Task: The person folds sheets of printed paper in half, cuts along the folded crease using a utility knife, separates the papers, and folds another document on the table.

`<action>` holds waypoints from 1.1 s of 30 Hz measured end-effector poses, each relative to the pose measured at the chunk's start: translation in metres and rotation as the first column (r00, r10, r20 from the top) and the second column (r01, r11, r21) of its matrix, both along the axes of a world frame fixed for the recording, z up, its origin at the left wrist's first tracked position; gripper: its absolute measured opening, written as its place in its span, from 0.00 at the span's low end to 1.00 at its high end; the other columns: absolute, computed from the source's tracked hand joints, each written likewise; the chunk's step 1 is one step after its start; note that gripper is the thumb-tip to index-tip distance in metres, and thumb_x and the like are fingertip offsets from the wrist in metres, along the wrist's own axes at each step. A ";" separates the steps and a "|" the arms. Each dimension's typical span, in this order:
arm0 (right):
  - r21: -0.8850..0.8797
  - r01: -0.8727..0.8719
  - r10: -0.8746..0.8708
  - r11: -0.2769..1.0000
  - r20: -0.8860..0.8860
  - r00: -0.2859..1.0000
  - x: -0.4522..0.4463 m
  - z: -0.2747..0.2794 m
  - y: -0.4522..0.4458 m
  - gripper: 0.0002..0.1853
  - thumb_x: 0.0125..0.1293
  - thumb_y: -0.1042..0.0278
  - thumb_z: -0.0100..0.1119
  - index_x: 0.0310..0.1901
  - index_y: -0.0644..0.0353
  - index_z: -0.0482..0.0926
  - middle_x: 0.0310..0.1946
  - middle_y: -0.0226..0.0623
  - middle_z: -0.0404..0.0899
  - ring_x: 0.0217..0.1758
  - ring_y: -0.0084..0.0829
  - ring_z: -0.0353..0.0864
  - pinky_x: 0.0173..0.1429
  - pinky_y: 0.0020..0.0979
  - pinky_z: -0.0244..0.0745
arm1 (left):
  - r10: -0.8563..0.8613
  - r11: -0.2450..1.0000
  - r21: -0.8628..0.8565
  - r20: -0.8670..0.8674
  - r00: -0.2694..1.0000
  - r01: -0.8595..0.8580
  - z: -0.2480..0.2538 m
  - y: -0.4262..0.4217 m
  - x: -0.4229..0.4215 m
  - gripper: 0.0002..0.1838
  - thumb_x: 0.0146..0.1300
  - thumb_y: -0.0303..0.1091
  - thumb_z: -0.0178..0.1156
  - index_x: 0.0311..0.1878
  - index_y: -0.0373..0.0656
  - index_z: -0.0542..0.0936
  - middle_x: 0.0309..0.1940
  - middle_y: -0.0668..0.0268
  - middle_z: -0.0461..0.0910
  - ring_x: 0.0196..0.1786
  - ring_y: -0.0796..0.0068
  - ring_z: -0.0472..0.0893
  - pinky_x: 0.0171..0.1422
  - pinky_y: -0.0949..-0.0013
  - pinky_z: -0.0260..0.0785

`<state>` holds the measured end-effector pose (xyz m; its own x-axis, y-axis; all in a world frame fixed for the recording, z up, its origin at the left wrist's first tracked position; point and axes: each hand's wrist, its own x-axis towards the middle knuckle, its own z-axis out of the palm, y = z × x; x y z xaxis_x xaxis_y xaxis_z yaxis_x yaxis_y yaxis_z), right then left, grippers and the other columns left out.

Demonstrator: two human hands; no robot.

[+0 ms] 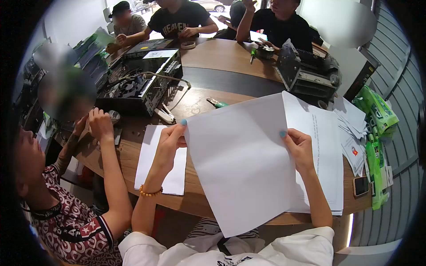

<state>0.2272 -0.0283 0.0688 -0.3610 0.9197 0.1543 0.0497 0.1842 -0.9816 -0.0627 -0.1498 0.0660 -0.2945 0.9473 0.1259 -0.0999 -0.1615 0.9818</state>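
Left hand [169,144] pinches the upper left corner of a blank white sheet [244,159] between thumb and fingers; right hand [300,148] pinches its right edge the same way, thumb on the near face, fingers mostly hidden behind. The sheet is tilted, held over the table [195,187], its lowest corner hanging past the near edge in front of the lap. A printed stack [321,166] lies at right, partly covered in view; white paper [144,164] lies beside the left wrist. Phone [361,185] near the right end; opened computer case [153,95] at far left.
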 end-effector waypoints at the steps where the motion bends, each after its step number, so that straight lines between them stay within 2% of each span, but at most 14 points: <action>1: 0.000 0.004 -0.004 1.000 0.002 1.000 0.000 0.001 0.000 0.11 0.61 0.68 0.59 0.38 0.69 0.80 0.23 0.27 0.77 0.24 0.12 0.67 0.27 0.15 0.61 | 0.039 0.999 -0.008 -0.004 0.999 -0.039 0.002 -0.001 0.003 0.22 0.66 0.47 0.47 0.36 0.35 0.79 0.30 0.62 0.81 0.32 0.75 0.81 0.39 0.74 0.73; 3: 0.009 -0.020 0.020 1.000 -0.028 0.999 0.000 0.001 -0.001 0.12 0.61 0.68 0.58 0.39 0.69 0.79 0.25 0.31 0.79 0.26 0.14 0.72 0.29 0.16 0.66 | 0.054 0.999 -0.008 -0.001 0.999 -0.054 0.005 0.000 0.005 0.22 0.66 0.46 0.47 0.36 0.35 0.79 0.30 0.62 0.81 0.32 0.75 0.81 0.40 0.73 0.72; 6: -0.010 -0.040 0.039 0.999 -0.038 0.998 0.003 -0.001 0.000 0.12 0.61 0.68 0.58 0.40 0.70 0.79 0.27 0.34 0.80 0.28 0.16 0.75 0.32 0.16 0.69 | 0.039 0.999 -0.007 -0.015 0.999 -0.039 0.003 -0.001 0.000 0.21 0.65 0.46 0.48 0.36 0.35 0.80 0.30 0.63 0.81 0.33 0.75 0.81 0.41 0.72 0.72; 9: -0.027 -0.032 0.031 0.999 -0.036 0.999 0.001 0.002 -0.003 0.12 0.61 0.68 0.58 0.40 0.69 0.79 0.28 0.34 0.80 0.27 0.16 0.75 0.32 0.16 0.69 | 0.007 1.000 -0.004 0.000 1.000 -0.007 0.000 -0.001 -0.003 0.21 0.65 0.45 0.49 0.36 0.35 0.80 0.30 0.63 0.81 0.33 0.76 0.81 0.41 0.73 0.73; 12: -0.016 -0.037 0.036 0.999 -0.026 0.999 0.002 0.000 -0.002 0.11 0.61 0.69 0.58 0.40 0.69 0.79 0.28 0.34 0.80 0.27 0.17 0.75 0.32 0.17 0.69 | 0.052 0.999 0.004 -0.014 0.999 -0.052 0.002 -0.001 0.000 0.21 0.65 0.45 0.49 0.40 0.35 0.80 0.31 0.63 0.81 0.33 0.76 0.81 0.41 0.75 0.73; 15: -0.003 -0.024 0.024 1.000 -0.012 1.000 0.001 -0.001 -0.002 0.11 0.61 0.69 0.58 0.40 0.70 0.79 0.27 0.34 0.80 0.28 0.16 0.75 0.32 0.16 0.69 | 0.092 0.996 0.014 -0.020 0.996 -0.092 0.012 -0.001 0.006 0.21 0.65 0.44 0.48 0.45 0.34 0.79 0.33 0.62 0.81 0.33 0.76 0.81 0.41 0.76 0.73; 17: -0.002 -0.035 0.035 0.999 -0.019 0.999 0.001 -0.003 -0.001 0.11 0.61 0.69 0.58 0.40 0.70 0.79 0.27 0.34 0.80 0.28 0.16 0.75 0.32 0.16 0.69 | 0.054 0.998 0.036 -0.023 0.998 -0.053 0.013 -0.002 0.005 0.21 0.65 0.44 0.47 0.49 0.35 0.77 0.35 0.61 0.81 0.34 0.75 0.82 0.41 0.76 0.73; 22: -0.024 -0.036 0.036 0.999 -0.015 0.999 0.000 -0.003 -0.003 0.11 0.61 0.69 0.58 0.39 0.70 0.79 0.27 0.33 0.80 0.28 0.16 0.74 0.33 0.16 0.69 | 0.029 0.998 0.055 -0.005 1.000 -0.029 0.007 0.001 -0.001 0.22 0.66 0.45 0.45 0.50 0.37 0.77 0.36 0.62 0.81 0.34 0.75 0.82 0.41 0.76 0.73; 24: -0.035 -0.022 0.022 0.999 -0.003 1.000 -0.001 -0.003 -0.004 0.09 0.62 0.71 0.56 0.37 0.70 0.78 0.26 0.26 0.77 0.27 0.11 0.69 0.31 0.14 0.63 | 0.037 0.998 0.048 -0.026 0.999 -0.035 0.008 0.001 0.002 0.23 0.67 0.46 0.45 0.50 0.37 0.77 0.36 0.62 0.81 0.34 0.76 0.81 0.41 0.76 0.73; 27: -0.028 -0.013 0.013 1.000 0.002 1.000 -0.003 -0.002 -0.005 0.09 0.62 0.70 0.56 0.37 0.69 0.78 0.26 0.26 0.77 0.27 0.11 0.69 0.30 0.14 0.63 | 0.053 0.999 0.013 -0.062 0.997 -0.052 0.010 0.001 0.005 0.25 0.67 0.50 0.44 0.53 0.37 0.74 0.35 0.62 0.81 0.33 0.77 0.81 0.40 0.77 0.73; 29: -0.018 0.006 -0.006 1.000 -0.005 1.000 -0.003 -0.004 -0.003 0.10 0.62 0.70 0.57 0.38 0.70 0.79 0.25 0.29 0.78 0.27 0.13 0.71 0.30 0.15 0.65 | -0.044 0.998 -0.035 0.033 0.998 0.045 0.002 0.001 0.002 0.27 0.65 0.52 0.47 0.53 0.37 0.74 0.35 0.64 0.81 0.34 0.80 0.80 0.39 0.79 0.72; 30: -0.008 0.023 -0.023 1.000 -0.012 1.000 -0.003 -0.005 -0.002 0.11 0.61 0.69 0.57 0.39 0.70 0.79 0.25 0.32 0.79 0.26 0.16 0.72 0.31 0.16 0.67 | -0.048 0.998 -0.035 0.033 0.998 0.049 -0.002 0.001 0.002 0.27 0.65 0.52 0.47 0.53 0.37 0.74 0.35 0.64 0.81 0.34 0.80 0.80 0.39 0.79 0.72; 32: -0.023 0.023 -0.024 0.999 -0.035 0.999 -0.001 -0.008 0.002 0.11 0.61 0.69 0.57 0.39 0.70 0.79 0.25 0.32 0.79 0.26 0.16 0.72 0.31 0.16 0.67 | -0.189 0.971 -0.154 -0.017 0.982 0.184 -0.010 0.000 0.004 0.24 0.63 0.50 0.52 0.49 0.37 0.76 0.35 0.65 0.80 0.35 0.82 0.79 0.39 0.79 0.71; 33: -0.038 0.019 -0.021 0.999 -0.059 0.998 0.000 -0.009 0.003 0.11 0.62 0.69 0.57 0.39 0.70 0.79 0.25 0.32 0.78 0.26 0.16 0.72 0.31 0.15 0.67 | -0.192 0.970 -0.155 -0.017 0.981 0.187 -0.014 -0.002 0.006 0.24 0.63 0.50 0.52 0.49 0.37 0.76 0.35 0.65 0.80 0.35 0.82 0.79 0.39 0.79 0.71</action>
<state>0.2275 -0.0250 0.0599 -0.3336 0.9322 0.1403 -0.0056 0.1469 -0.9891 -0.0572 -0.1516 0.0521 -0.1056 0.9943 -0.0172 -0.0831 0.0084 0.9965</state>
